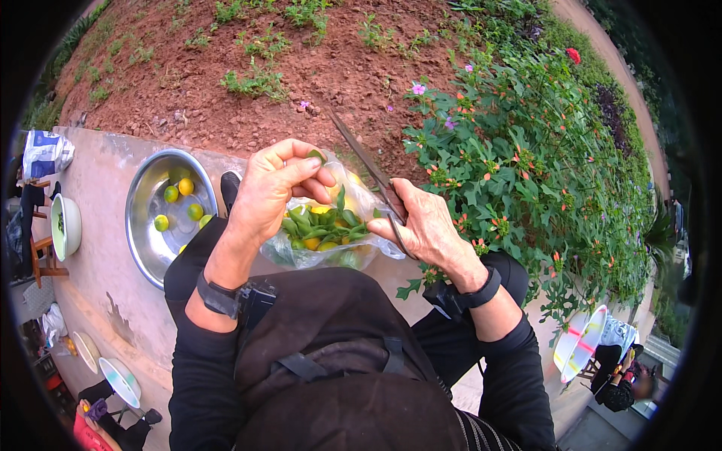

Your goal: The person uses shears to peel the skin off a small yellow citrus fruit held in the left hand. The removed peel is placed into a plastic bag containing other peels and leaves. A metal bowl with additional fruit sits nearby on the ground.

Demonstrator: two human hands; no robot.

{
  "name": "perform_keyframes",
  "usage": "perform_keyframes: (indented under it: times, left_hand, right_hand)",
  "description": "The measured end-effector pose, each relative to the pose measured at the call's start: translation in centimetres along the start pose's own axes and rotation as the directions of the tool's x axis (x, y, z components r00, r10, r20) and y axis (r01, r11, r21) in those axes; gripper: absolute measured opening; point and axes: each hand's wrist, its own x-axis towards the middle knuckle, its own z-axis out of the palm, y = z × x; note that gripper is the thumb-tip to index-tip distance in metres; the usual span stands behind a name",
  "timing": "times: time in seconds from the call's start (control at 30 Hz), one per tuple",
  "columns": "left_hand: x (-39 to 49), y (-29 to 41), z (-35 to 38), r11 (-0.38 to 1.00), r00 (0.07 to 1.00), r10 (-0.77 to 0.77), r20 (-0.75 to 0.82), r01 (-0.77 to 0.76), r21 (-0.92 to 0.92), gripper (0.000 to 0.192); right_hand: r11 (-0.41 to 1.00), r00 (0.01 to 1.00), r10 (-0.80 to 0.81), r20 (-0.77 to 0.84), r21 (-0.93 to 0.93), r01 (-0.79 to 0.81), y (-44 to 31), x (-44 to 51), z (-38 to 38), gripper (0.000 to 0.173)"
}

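Note:
Between the thumb and forefinger of my left hand (279,175) is a small green leaf (317,156). My right hand (426,225) grips dark metal scissors (361,151), whose blades point up and away to the left. Whether the blades are fully together is hard to tell. Below and between both hands lies a clear plastic bag (352,256) with yellow and green citrus fruits (311,243) inside. A heap of green leaves (324,222) covers part of the fruit. Left of my knee rests a steel basin (148,262) with several citrus fruits (195,212) in it.
Flowering plants (507,152) crowd the right side. Red soil (186,96) lies beyond the concrete edge. Far left are a pale green tub (70,228) and a wooden chair (48,262). People sit at lower left (96,423) and lower right (617,389), near basins.

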Motion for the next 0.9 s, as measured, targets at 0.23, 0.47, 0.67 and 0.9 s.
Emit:
perform_keyframes:
  times: [0.23, 0.47, 0.67, 0.9]
  left_hand:
    - [0.3, -0.3, 0.2, 1.000, 1.000, 0.007, -0.010, -0.006, 0.012, 0.011]
    - [0.3, -0.3, 1.0, 0.999, 1.000, -0.008, -0.013, 0.008, 0.045, 0.012]
    - [0.3, -0.7, 0.7, 0.998, 1.000, -0.029, -0.008, 0.030, 0.058, 0.013]
    - [1.7, -1.7, 0.1, 1.000, 0.995, 0.007, -0.100, -0.008, -0.015, 0.012]
  right_hand:
    - [0.974, 0.993, -0.114, 0.009, -0.196, 0.114, 0.2, 0.1, 0.5, 0.085]
    - [0.963, 0.995, -0.100, 0.013, -0.252, 0.100, 0.1, 0.3, 0.7, 0.080]
    - [0.982, 0.989, -0.127, -0.076, -0.153, 0.114, 0.3, 0.3, 1.0, 0.057]
    - [0.929, 0.959, 0.282, -0.034, 0.257, -0.265, 0.7, 1.3, -0.3, 0.060]
